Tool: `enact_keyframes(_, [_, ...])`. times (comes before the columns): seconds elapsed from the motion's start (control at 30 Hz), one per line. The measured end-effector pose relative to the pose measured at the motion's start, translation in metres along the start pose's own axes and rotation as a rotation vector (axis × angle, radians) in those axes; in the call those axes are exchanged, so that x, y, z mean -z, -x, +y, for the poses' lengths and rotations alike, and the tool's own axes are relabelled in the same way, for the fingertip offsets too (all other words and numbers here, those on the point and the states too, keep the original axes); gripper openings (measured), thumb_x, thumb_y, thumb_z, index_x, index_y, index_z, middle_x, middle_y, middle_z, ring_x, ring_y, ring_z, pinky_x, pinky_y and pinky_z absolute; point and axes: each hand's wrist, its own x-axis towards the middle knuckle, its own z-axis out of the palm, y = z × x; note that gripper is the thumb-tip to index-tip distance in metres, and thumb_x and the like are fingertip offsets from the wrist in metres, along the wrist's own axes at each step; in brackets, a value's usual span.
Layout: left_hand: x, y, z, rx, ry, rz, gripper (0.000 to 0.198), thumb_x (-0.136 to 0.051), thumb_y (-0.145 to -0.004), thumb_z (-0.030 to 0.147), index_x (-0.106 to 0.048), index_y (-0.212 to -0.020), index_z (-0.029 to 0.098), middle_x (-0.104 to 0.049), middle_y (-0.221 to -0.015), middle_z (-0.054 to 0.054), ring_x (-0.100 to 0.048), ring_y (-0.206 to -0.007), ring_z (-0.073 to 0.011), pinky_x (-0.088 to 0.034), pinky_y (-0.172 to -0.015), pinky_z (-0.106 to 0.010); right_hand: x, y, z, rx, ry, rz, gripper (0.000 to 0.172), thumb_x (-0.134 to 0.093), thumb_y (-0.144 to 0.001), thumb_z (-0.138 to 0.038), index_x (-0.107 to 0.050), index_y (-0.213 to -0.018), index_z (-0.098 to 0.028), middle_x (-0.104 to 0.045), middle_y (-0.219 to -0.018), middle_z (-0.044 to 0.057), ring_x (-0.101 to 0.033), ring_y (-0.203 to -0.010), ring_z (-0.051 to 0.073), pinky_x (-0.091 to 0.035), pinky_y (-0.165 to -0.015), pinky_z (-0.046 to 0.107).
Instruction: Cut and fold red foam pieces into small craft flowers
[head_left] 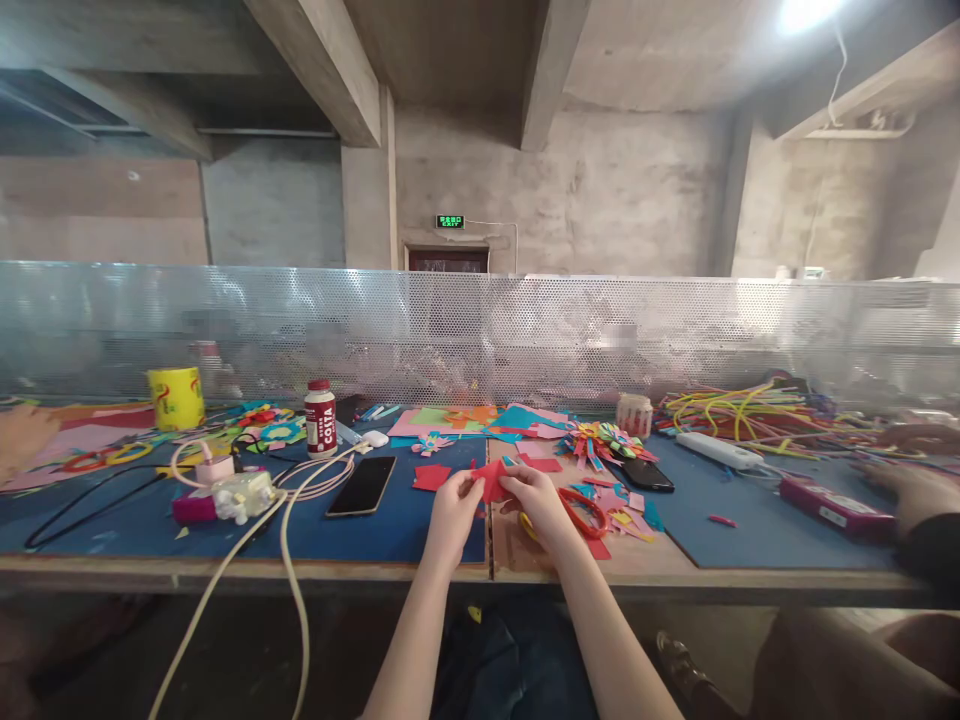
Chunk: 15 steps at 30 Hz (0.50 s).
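Observation:
A small piece of red paper (492,482) is pinched between my two hands, just above the table's front part. My left hand (456,503) grips its left side, and my right hand (536,497) grips its right side. Left of my left hand lie more red paper pieces (432,477) on the blue mat. Orange-handled scissors (589,514) rest on the table beside my right wrist, partly hidden by it. Cut paper scraps (626,510) in pink, blue and yellow lie around them.
A black phone (361,487), a Costa bottle (320,420) and cables (281,520) are to the left. Paper flowers (600,442) and another phone (646,474) lie to the right. A perforated metal screen (480,340) runs behind. Another person's hand (911,490) is at the far right.

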Motion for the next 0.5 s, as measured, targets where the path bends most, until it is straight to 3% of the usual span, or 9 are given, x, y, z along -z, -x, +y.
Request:
enact_keyframes(0.2, [0.0, 0.001, 0.001, -0.018, -0.02, -0.126, 0.025, -0.053, -0.075, 0.031, -0.064, -0.091, 0.015, -0.066, -0.084, -0.007, -0.06, -0.076, -0.0185, -0.045, -0.051, -0.021, 0.012, 0.001, -0.005, 0.013, 0.041, -0.059, 0.013, -0.064, -0.058, -0.024, -0.059, -0.066, -0.016, -0.059, -0.06, -0.001, -0.055, -0.053, 0.012, -0.047, -0.046, 0.024])
enact_keyframes(0.37, [0.0, 0.001, 0.004, 0.082, 0.123, -0.133, 0.025, -0.057, -0.072, 0.027, -0.062, -0.093, 0.014, -0.067, -0.08, -0.007, -0.062, -0.067, -0.0169, -0.048, -0.056, -0.024, 0.017, 0.003, 0.001, 0.048, 0.042, -0.155, 0.017, -0.065, -0.061, -0.026, -0.062, -0.073, -0.016, -0.061, -0.061, 0.0, -0.054, -0.051, 0.012, -0.043, -0.045, 0.023])
enact_keyframes(0.5, [0.002, 0.002, 0.007, 0.181, 0.252, -0.155, 0.021, -0.058, -0.068, 0.021, -0.062, -0.088, 0.014, -0.068, -0.077, -0.007, -0.063, -0.062, -0.015, -0.05, -0.063, -0.026, 0.02, 0.007, 0.004, 0.105, 0.063, -0.143, 0.021, -0.062, -0.065, -0.027, -0.067, -0.081, -0.015, -0.062, -0.063, 0.0, -0.052, -0.051, 0.011, -0.044, -0.049, 0.023])
